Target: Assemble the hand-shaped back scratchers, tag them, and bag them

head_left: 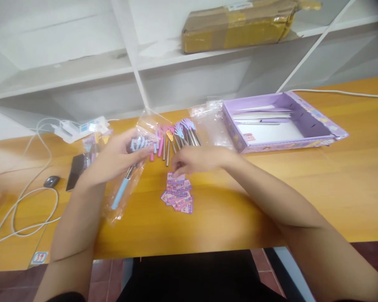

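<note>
White cable [57,202] loops over the table [233,218], well to the left of the card pile [178,193], with a dark mouse [52,181] beside it. Nearer the card pile, yet still apart on its left, lies a flat black thing [75,172].

Next, to the left of the card pile and a little beyond it, is the left hand [119,157], clamped on a clear bag [135,181]. Inside the bag is a blue scratcher [120,193] with a ribbed metal shaft; it slants, its blue handle pointing down toward the near left.

Just beyond the card pile, pink tubes [160,147] lie to the left and metal rods with small hand-shaped heads [179,130] to the right. The card pile itself is purple and pink, loosely fanned. Over its far edge comes the right hand [192,161], fingers curled together, tips at the top card; whether they pinch it, I cannot tell.

Clear wrappers [212,126] lie beyond the card pile, to its right. Farther right stands a purple box [286,142], holding flat sheets and a thin rod.
</note>
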